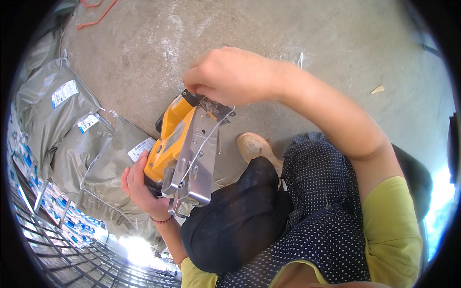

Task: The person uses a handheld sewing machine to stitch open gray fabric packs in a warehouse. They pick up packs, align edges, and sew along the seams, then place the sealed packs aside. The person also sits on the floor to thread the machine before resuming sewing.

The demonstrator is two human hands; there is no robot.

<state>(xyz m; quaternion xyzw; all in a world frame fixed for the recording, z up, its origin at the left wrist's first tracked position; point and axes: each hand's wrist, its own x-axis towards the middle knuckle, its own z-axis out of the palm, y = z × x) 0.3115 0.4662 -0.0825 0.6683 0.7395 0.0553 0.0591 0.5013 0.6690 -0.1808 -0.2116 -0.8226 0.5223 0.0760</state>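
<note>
A yellow and black hand-held bag-sewing machine (165, 137) with a bare metal side plate (199, 161) is tilted above my bent knee. My left hand (145, 192) grips its near end from the left, palm partly hidden beneath the body. At the machine's far end, my right hand (235, 74) is closed, fingers bent down by the black fitting. What its fingertips hold, if anything, is hidden. A white thread (207, 140) runs slantwise across the metal plate, from near my right wrist to the machine's near end.
Grey-green woven sacks (77, 161) with white labels are piled at the left. Behind them stand a black wire mesh (62, 254) and blue-and-white packages (72, 221). An orange-red cord (98, 20) lies on the concrete floor (312, 29) at the far left.
</note>
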